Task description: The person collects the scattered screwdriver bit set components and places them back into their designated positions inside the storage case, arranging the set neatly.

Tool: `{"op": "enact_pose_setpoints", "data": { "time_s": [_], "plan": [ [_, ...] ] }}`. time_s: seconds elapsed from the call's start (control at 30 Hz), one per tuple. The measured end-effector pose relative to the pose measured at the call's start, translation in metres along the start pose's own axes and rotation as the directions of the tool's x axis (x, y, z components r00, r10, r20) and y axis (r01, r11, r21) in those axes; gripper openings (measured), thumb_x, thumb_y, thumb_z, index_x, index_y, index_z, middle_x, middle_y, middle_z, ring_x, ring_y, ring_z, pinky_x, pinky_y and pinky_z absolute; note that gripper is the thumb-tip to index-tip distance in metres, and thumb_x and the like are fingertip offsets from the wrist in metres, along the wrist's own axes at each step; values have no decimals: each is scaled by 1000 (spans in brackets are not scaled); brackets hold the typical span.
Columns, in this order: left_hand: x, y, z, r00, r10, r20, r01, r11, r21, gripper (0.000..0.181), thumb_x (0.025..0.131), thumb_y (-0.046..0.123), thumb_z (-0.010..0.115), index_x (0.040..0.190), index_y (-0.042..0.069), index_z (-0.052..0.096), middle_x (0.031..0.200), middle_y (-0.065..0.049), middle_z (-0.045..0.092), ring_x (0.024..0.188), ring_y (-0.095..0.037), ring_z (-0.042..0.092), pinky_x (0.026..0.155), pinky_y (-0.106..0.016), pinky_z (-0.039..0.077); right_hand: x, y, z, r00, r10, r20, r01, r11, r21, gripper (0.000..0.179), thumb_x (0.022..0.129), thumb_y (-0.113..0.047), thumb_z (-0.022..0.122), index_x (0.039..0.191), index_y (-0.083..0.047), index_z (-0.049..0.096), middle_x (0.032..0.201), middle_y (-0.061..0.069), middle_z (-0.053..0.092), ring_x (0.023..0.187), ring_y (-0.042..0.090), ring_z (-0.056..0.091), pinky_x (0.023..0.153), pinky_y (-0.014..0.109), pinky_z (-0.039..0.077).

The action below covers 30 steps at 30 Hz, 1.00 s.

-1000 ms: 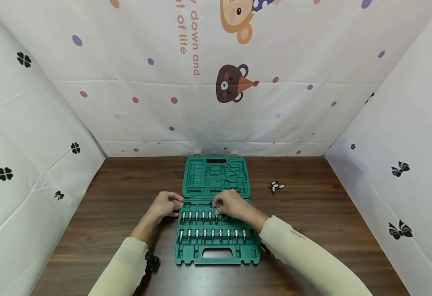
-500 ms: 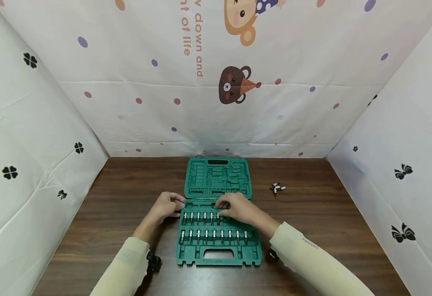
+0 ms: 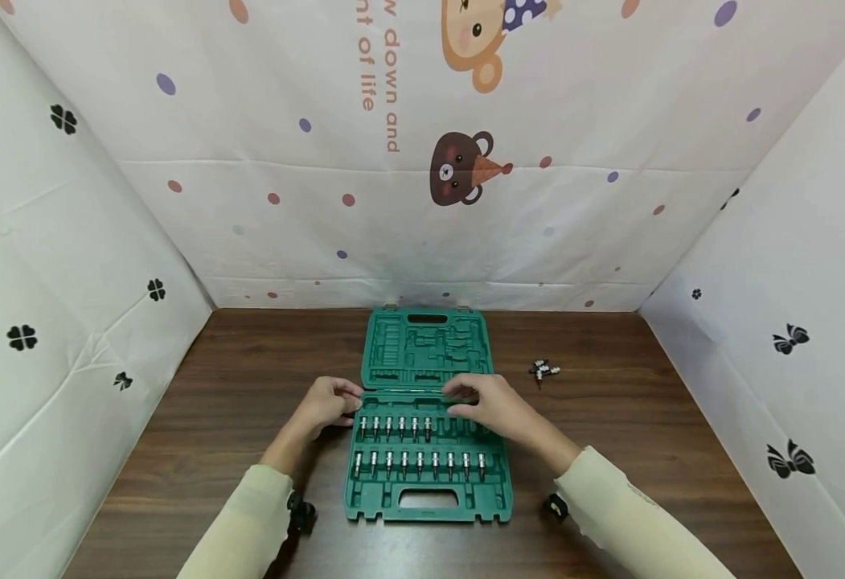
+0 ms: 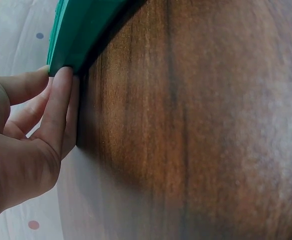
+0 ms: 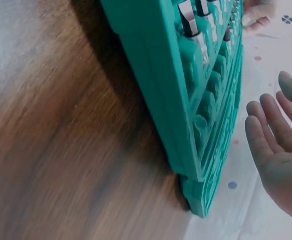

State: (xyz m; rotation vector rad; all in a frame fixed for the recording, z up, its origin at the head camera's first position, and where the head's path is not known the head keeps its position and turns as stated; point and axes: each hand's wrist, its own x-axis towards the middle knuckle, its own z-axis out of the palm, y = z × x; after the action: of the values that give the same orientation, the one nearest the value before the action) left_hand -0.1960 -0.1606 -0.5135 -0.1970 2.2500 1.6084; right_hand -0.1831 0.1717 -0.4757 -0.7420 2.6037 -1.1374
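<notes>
Slot-filling seems underway: left hand (image 3: 324,403) pinches the case (image 3: 411,447); right hand (image 3: 491,404), fingers (image 5: 280,123) spread, likely needs loose bits (image 3: 542,371) right of centre.

Bright and even in the head view; hazy and softer in both wrist views, with glare on the counter (image 4: 211,100) and shadow beside the case (image 5: 158,82).
</notes>
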Motion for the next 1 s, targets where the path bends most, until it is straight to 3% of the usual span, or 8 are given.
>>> {"op": "enact_pose_setpoints", "data": {
  "time_s": [0.2, 0.47, 0.77, 1.0],
  "plan": [
    [-1, 1, 0, 1000, -2, 1, 2, 1000, -2, 18, 98, -2, 64, 115, -4, 70, 101, -17, 69, 82, -20, 67, 68, -35, 63, -10, 8, -13, 996, 36, -83, -36, 999, 10, 34, 95, -20, 77, 128, -14, 70, 123, 2, 72, 110, 17, 69, 92, 33, 59],
    [-2, 2, 1, 1000, -4, -3, 4, 1000, -3, 17, 99, -2, 64, 115, -4, 70, 102, -17, 68, 82, -21, 67, 68, -35, 63, -28, 26, -32, 980, 57, -192, -47, 997, 55, 33, 95, -19, 77, 127, -14, 69, 123, 10, 73, 108, 22, 71, 90, 33, 60],
    [0, 1, 1, 1000, -13, -4, 13, 1000, -5, 18, 99, -2, 64, 116, -3, 70, 102, -16, 68, 83, -20, 67, 68, -34, 63, -44, 60, -53, 955, 74, -287, -65, 997, 40, 37, 94, -23, 78, 128, -12, 68, 121, 12, 73, 105, 23, 71, 87, 32, 60],
    [0, -1, 1, 1000, -8, -5, 8, 1000, -4, 18, 99, -2, 64, 116, -4, 70, 103, -17, 68, 83, -21, 67, 68, -36, 63, -53, 88, -67, 933, 113, -343, -118, 993, 6, 37, 95, -27, 77, 128, -11, 68, 119, 12, 73, 102, 23, 68, 82, 20, 57]
  ]
}}
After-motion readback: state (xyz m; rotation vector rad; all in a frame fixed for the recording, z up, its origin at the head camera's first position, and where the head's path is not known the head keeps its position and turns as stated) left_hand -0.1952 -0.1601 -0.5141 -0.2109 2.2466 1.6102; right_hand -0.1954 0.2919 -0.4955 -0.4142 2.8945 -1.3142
